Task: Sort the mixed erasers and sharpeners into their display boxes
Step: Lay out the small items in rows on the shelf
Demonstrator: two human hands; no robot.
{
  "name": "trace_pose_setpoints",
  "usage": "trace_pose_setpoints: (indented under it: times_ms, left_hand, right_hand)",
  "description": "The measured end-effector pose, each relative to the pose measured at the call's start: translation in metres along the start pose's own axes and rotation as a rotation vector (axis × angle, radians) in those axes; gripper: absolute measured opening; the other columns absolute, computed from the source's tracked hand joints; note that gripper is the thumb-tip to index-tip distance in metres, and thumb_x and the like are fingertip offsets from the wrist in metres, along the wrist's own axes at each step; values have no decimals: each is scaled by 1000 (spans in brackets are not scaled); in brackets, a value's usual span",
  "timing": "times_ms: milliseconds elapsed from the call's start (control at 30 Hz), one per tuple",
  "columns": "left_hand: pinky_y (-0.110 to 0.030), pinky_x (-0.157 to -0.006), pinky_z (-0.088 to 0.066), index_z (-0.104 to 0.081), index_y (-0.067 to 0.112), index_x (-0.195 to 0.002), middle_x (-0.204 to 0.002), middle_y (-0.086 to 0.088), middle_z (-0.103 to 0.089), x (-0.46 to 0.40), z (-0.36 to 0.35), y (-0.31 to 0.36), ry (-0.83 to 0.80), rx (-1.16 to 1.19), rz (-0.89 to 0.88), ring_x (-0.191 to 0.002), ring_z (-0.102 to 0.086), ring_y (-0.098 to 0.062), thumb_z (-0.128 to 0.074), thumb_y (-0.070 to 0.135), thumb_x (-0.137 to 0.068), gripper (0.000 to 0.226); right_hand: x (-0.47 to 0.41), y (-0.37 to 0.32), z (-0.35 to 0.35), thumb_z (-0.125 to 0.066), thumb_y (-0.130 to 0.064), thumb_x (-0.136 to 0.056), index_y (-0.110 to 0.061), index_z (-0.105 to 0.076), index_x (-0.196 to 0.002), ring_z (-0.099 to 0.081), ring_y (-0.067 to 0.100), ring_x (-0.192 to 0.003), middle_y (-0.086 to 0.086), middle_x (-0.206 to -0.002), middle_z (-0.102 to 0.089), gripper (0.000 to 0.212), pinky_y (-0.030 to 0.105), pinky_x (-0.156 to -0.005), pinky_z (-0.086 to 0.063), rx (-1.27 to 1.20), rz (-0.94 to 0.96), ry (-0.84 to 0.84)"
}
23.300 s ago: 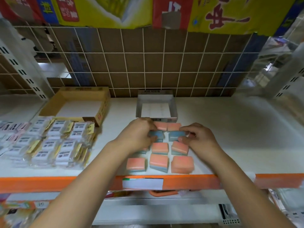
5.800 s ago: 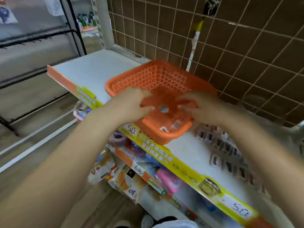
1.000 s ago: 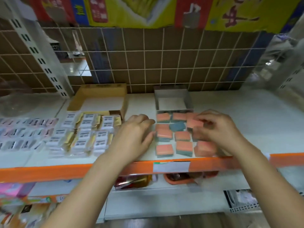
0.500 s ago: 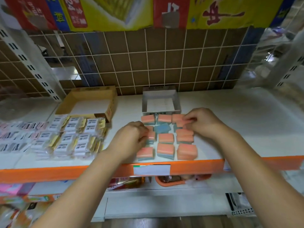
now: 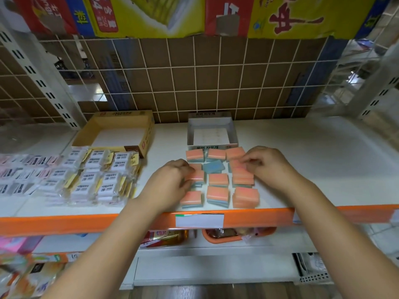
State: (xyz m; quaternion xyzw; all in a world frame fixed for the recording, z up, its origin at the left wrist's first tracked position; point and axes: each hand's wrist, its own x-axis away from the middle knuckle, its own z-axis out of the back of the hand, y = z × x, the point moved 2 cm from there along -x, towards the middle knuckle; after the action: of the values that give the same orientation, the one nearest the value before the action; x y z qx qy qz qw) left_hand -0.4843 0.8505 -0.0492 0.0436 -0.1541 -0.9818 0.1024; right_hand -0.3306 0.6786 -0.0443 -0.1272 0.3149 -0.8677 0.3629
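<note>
Erasers lie in a grid on shelf, before white box. Left hand and right hand each pinch one. Light, rubbery, grippy; take by side edges.

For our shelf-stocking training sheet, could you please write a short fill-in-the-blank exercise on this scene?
1. Among the pink erasers, one lies with its ___ side up.
2. The white display box behind them is ___.
3. The wrapped white erasers lie in front of the ___ box.
4. The shelf edge is coloured ___.

Missing words: blue; empty; brown cardboard; orange
</note>
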Motion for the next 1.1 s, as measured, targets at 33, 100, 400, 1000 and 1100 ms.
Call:
trace_pose_setpoints:
  times_ms: [33, 100, 400, 1000, 1100]
  left_hand:
    - [-27, -91, -42, -59, 12, -122, -121, -5, -56, 0, 0, -1, 4, 1, -5, -112, -50, -23, -55, 19, -89, 34]
    - [-27, -92, -41, -59, 11, -122, -122, -4, -56, 0, -1, -2, 13, 3, -11, -112, -50, -23, -55, 20, -89, 34]
    - [-42, -82, -50, -64, 10, -113, -109, -8, -62, 14, 22, -11, 176, 47, -62, -102, -56, -29, -49, 25, -82, 38]
    - [-29, -83, -43, -67, 7, -107, -104, -12, -64, 221, 134, -219, 516, -71, 288, -98, -59, -28, -41, 36, -82, 46]
    - [-30, -82, -41, -67, 5, -105, -102, -14, -65, 259, 152, -266, 530, -101, 325, -93, -63, -33, -42, 35, -82, 45]
  right_hand:
    - [2, 1, -1, -61, -8, -85, -13, -71, -99, -56, 18, -96, 0, -99, -58, 17, 23, -83, -41, -10, 11, 19]
    - [6, 0, -1, -62, -6, -84, -11, -72, -94, -56, 19, -96, -1, -97, -57, 15, 23, -84, -40, -14, 26, 43]
    - [11, -24, -3, -60, -10, -86, -12, -70, -104, -48, 20, -111, 1, -114, -56, 20, 28, -97, -37, 129, 121, 107]
    - [-14, -292, -174, -62, -12, -84, -11, -66, -112, -52, 27, -111, 7, -116, -59, 28, 24, -90, -33, 231, 616, -94]
    - [-17, -336, -207, -61, -12, -85, -10, -64, -114, -51, 25, -114, 8, -118, -58, 29, 20, -89, -30, 255, 655, -111]
